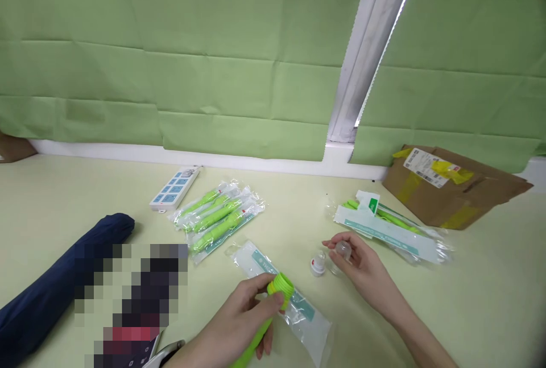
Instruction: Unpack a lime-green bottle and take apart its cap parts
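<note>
My left hand [251,305] is wrapped round a lime-green tube-shaped bottle [282,284] whose threaded, ribbed neck is uncapped and tilts up to the right. Beneath it lies a clear plastic sleeve [311,328] with a teal printed band. With thumb and fingers my right hand [358,265] grips a clear, dome-shaped plastic cap [342,249] close to the table. Just left of that cap a small white nozzle [318,263] with a red mark stands upright on the table.
Several bagged green bottles [219,217] lie at centre left, below a white power strip [174,189]. More bagged bottles [388,226] are at right, near a cardboard box [452,186]. A folded navy umbrella [63,277] and a pixelated patch [145,300] occupy the left.
</note>
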{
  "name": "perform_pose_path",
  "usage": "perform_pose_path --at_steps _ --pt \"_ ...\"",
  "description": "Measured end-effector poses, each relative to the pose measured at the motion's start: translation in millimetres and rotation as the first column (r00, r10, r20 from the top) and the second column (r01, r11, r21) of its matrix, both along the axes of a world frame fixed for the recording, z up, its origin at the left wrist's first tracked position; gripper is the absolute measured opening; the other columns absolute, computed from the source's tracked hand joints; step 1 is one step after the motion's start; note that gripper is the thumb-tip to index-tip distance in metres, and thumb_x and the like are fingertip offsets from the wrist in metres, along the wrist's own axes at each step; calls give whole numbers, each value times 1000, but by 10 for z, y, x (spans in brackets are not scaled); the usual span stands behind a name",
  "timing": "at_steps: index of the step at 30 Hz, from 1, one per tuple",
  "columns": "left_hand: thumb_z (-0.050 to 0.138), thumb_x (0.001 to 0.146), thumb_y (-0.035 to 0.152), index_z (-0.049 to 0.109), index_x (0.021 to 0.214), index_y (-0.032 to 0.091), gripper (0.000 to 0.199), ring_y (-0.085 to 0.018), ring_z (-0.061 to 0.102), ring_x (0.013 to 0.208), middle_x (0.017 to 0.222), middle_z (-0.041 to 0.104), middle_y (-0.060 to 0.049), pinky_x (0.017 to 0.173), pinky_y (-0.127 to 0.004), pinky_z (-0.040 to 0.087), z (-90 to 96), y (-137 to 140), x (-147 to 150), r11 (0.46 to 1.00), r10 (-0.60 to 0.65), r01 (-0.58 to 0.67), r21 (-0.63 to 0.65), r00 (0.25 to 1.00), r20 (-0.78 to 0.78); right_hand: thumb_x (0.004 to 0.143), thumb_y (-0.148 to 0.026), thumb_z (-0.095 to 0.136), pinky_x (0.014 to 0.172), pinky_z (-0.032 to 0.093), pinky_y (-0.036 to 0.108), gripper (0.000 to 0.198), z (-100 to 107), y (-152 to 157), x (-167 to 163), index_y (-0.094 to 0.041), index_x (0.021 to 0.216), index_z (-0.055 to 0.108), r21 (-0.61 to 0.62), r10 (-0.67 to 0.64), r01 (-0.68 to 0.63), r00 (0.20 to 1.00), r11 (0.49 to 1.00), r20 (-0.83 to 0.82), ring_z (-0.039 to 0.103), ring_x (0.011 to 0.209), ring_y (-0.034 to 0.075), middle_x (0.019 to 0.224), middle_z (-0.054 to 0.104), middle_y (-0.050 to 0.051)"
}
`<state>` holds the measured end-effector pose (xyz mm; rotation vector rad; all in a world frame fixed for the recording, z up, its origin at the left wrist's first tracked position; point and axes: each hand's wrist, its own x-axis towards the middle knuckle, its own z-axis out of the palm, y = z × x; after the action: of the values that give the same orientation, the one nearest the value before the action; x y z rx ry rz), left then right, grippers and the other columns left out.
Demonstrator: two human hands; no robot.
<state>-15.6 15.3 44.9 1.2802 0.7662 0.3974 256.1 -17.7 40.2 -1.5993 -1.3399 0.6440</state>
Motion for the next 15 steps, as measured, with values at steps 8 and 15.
perform_pose_path --at_steps 8,15 --pt "62 78 73 59 104 19 59 -12 53 51 58 53 7 52 -26 43 -86 35 4 1000 -24 25 -11 999 26 87 -32 66 80 52 39 11 30 -8 48 -24 88 58 -62 27 -20 994 998 108 68 89 25 96 75 4" --pt "65 80 70 61 107 18 59 -12 53 52 54 52 7 54 -25 43 -98 62 31 998 -61 61 -9 998 27 82 -32 71 91 51 46 36 75 -70 40 -28 117 61 70 -48 28 952 997 302 65 111 31 120 70 6"
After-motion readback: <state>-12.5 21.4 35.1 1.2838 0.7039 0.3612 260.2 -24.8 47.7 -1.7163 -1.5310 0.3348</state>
